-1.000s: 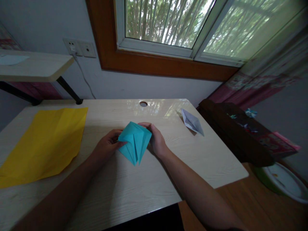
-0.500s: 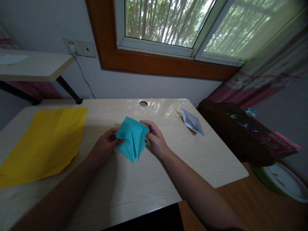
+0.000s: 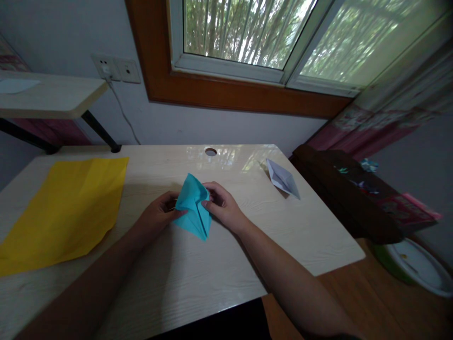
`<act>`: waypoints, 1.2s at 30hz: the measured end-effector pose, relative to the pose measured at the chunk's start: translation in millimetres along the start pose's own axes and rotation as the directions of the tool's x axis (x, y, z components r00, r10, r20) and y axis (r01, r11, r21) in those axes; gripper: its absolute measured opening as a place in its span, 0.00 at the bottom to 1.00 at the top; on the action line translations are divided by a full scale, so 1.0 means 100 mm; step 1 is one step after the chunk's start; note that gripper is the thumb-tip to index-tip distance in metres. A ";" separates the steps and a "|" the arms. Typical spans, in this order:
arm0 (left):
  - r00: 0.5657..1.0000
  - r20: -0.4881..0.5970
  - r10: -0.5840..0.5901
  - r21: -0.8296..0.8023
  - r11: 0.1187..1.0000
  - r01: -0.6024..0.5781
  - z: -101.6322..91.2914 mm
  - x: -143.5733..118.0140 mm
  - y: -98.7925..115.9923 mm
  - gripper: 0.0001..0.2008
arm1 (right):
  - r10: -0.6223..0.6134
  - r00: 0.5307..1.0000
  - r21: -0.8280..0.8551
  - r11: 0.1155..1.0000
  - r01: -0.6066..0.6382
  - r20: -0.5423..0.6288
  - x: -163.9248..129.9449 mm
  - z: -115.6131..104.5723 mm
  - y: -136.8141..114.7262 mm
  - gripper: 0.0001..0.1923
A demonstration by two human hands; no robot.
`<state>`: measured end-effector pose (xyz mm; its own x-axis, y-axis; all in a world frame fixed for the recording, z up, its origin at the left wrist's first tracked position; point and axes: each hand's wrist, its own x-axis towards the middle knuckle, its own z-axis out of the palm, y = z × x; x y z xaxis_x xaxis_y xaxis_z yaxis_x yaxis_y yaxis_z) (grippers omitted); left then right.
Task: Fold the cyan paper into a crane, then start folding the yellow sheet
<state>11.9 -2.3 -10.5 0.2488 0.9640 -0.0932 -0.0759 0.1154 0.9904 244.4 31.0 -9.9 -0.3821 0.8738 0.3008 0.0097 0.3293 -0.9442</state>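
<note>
"Where's the folded turquoise paper (image 3: 194, 215)?"

"Between both hands, over the middle of the pale tabletop (image 3: 300, 226), its lower point towards the person; I can't tell whether it touches the wood"

"And the grips?"

"The left hand (image 3: 164, 208) pinches its left edge, thumb on top. The right hand (image 3: 223, 204) pinches its right edge, thumb likewise on the near face"

"Room around it?"

"Tabletop stretches beyond it to a round hole (image 3: 211, 152) near the far edge. Well apart, a yellow sheet (image 3: 71, 208) lies left, and a white folded paper (image 3: 283, 179) sits beside the right edge"
</note>
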 end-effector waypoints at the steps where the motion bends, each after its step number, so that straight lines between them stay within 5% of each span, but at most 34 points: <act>1: 1.000 0.011 -0.003 0.019 1.000 0.003 -0.01 0.00 0.00 0.22 | -0.015 1.000 -0.031 0.999 0.016 0.015 0.00 0.00 0.01 0.21; 7: 0.998 0.064 0.009 0.055 0.998 -0.013 -0.03 0.00 -0.01 0.22 | -0.023 0.998 -0.112 0.993 0.029 0.057 0.00 0.01 -0.03 0.19; 20: 0.994 0.014 -0.106 0.191 0.976 0.102 -0.01 -0.01 0.11 0.21 | 0.097 0.995 0.054 0.994 -0.095 -0.030 0.00 0.02 0.10 0.25; 36: 0.998 0.030 -0.057 0.115 0.992 0.053 0.00 0.01 0.01 0.21 | 0.045 0.999 0.023 0.999 -0.045 0.022 -0.01 0.04 -0.02 0.25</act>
<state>11.9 -1.4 -9.7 0.2815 0.9484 -0.1460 0.0490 0.1378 0.9893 240.6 28.1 -9.3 -0.4011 0.8797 0.2554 0.0053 0.2811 -0.9597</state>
